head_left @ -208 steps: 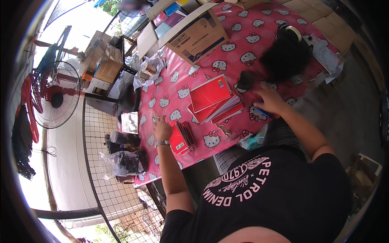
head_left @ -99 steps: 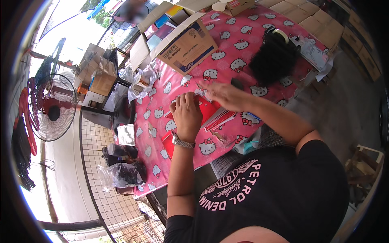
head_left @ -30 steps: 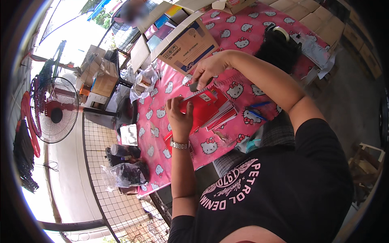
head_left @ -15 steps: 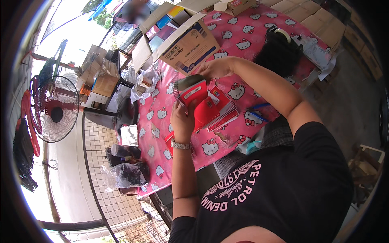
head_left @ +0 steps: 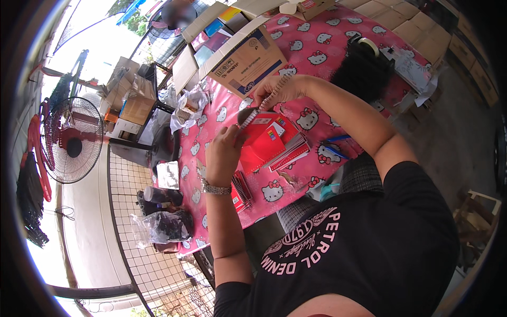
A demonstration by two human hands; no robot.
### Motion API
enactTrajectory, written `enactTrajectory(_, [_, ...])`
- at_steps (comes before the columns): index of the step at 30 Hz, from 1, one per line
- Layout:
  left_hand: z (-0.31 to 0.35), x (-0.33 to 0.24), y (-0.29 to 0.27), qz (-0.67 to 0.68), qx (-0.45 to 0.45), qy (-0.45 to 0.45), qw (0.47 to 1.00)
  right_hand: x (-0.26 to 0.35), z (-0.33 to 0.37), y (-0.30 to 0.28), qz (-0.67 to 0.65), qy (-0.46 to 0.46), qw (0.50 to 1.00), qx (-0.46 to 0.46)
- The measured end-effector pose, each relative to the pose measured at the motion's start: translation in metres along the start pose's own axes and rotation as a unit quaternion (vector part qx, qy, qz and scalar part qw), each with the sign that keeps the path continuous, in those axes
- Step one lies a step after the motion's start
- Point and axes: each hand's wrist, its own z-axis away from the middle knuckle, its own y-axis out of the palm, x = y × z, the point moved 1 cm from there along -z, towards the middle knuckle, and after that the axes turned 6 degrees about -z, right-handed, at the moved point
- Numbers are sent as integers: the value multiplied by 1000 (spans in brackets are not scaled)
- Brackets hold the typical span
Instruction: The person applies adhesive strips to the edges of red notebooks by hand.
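A long spiral binding coil slants between my two hands, along the far left edge of a red notebook. My left hand is closed on the notebook's coiled edge at the near end. Farther off, my right hand pinches the coil's upper part, which curls over its fingers. Below the notebook lies a stack of red-covered, punched sheets. Red spiral notebooks lie beside my left wrist. A dark olive rounded thing shows partly behind the coil; its kind is unclear.
An open cardboard box stands beyond my hands on the pink patterned tablecloth. A blue tool lies right of the stack. Farther right is a black bundle with a tape roll. A fan stands left; plastic bags sit at the table's left edge.
The notebook has tipped down and turned, so its coiled edge now slants toward my right hand. My left hand has shifted left, uncovering the red spiral notebooks by its wrist.
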Motion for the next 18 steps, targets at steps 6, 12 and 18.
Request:
enactTrajectory(6, [1, 3, 18, 47, -17, -10, 999, -16, 11, 2, -260, -72, 951, -151])
enactTrajectory(12, [-2, 13, 47, 186, -90, -66, 976, -24, 12, -4, -272, -170, 946, -45])
enactTrajectory(18, [8, 4, 51, 174, -119, -65, 975, -6, 26, -13, 121, -33, 989, -84])
